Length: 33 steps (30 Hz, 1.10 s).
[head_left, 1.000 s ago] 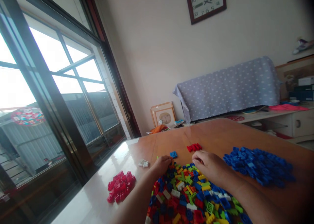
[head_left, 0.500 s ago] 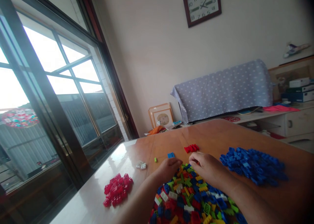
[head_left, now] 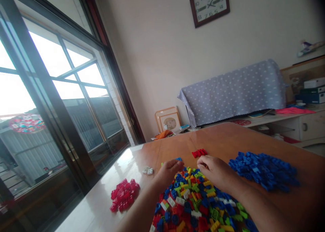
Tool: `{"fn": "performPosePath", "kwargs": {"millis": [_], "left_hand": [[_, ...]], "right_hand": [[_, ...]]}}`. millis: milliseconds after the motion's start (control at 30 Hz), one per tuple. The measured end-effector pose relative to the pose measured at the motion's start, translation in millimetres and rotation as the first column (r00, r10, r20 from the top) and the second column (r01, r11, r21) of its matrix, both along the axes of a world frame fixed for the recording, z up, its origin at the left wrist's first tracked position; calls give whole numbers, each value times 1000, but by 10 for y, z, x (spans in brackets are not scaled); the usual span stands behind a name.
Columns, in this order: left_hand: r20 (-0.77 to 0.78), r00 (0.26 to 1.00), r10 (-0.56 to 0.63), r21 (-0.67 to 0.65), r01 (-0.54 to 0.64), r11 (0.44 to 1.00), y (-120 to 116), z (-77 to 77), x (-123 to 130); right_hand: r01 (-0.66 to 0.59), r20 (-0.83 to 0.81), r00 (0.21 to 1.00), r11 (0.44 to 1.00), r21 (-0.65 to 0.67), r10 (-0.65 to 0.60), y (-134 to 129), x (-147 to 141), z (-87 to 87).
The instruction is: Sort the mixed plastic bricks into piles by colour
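A large mixed heap of small plastic toy bricks (head_left: 193, 201) in blue, green, yellow, red, orange and white lies on the wooden table (head_left: 218, 137). My left hand (head_left: 169, 169) hovers at the heap's far left edge, palm down, its fingers stretched forward and nothing visible in them. Over the far right edge of the heap is my right hand (head_left: 213, 169). Its fingers are curled together, and whatever they pinch is hidden. Just beyond my left fingertips lie a few blue bricks (head_left: 179, 159), partly covered. Past my right hand sits a short row of red bricks (head_left: 199, 153).
A pile of blue bricks (head_left: 264, 171) lies on the right side of the table. On the left are a pile of pinkish-red bricks (head_left: 125, 195) and a few white bricks (head_left: 147, 170). Behind the table stands a cabinet with a cloth-covered object (head_left: 233, 93).
My left hand has drawn slightly left and its fingers have straightened, now covering most of the green brick. My right hand stays curled in nearly the same place. The view has shifted slightly.
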<state>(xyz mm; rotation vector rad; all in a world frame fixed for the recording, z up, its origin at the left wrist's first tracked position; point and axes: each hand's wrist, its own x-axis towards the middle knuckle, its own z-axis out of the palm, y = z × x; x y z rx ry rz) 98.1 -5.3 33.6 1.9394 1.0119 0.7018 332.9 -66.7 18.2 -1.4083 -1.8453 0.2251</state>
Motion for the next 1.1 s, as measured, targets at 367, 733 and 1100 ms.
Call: {"fn": "performPosePath", "kwargs": {"millis": [367, 733, 1100], "left_hand": [[-322, 769, 553, 261, -489, 832, 695, -432, -732], [-558, 685, 468, 377, -294, 878, 822, -604, -656], [-503, 821, 271, 368, -80, 926, 548, -347, -394]], "right_hand": [[-9, 15, 1000, 1000, 3, 9, 2, -19, -9], [4, 42, 999, 1000, -20, -3, 2, -25, -14], [-1, 48, 999, 1000, 4, 1, 3, -12, -16]]}}
